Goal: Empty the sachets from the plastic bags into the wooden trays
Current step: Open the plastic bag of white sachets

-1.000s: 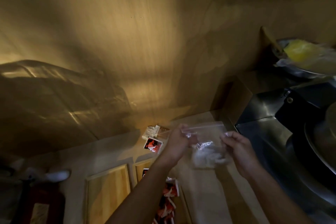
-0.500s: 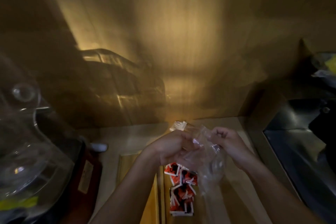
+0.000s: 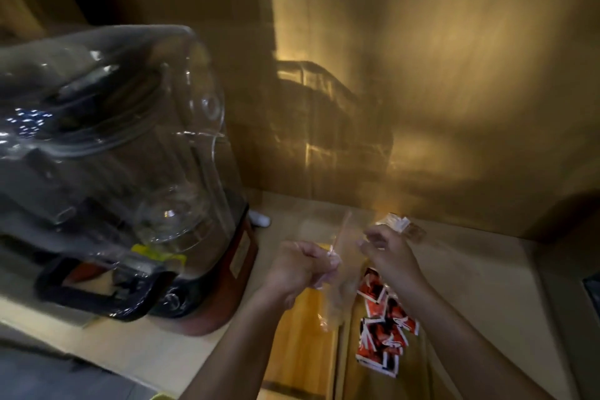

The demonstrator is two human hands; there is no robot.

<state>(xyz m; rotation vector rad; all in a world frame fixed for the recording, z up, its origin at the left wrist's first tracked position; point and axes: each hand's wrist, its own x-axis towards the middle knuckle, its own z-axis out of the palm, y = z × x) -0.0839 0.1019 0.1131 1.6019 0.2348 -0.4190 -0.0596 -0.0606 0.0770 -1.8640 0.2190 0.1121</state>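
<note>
The bag (image 3: pixel 337 286) is thin clear plastic. The trays (image 3: pixel 302 334) are smooth wood. The blender cover (image 3: pixel 107 146) is glossy clear plastic.

The two hands are drawing apart, the left hand (image 3: pixel 300 268) now gripping the limp, emptied plastic bag (image 3: pixel 337 282) alone while the right hand (image 3: pixel 388 253) is loosening beside it, and the view is swinging left, bringing the blender (image 3: pixel 130 172) in.

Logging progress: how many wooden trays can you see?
2. One wooden tray lies under the left hand, looking bare; the other beside it holds red sachets. More may sit outside view.
</note>
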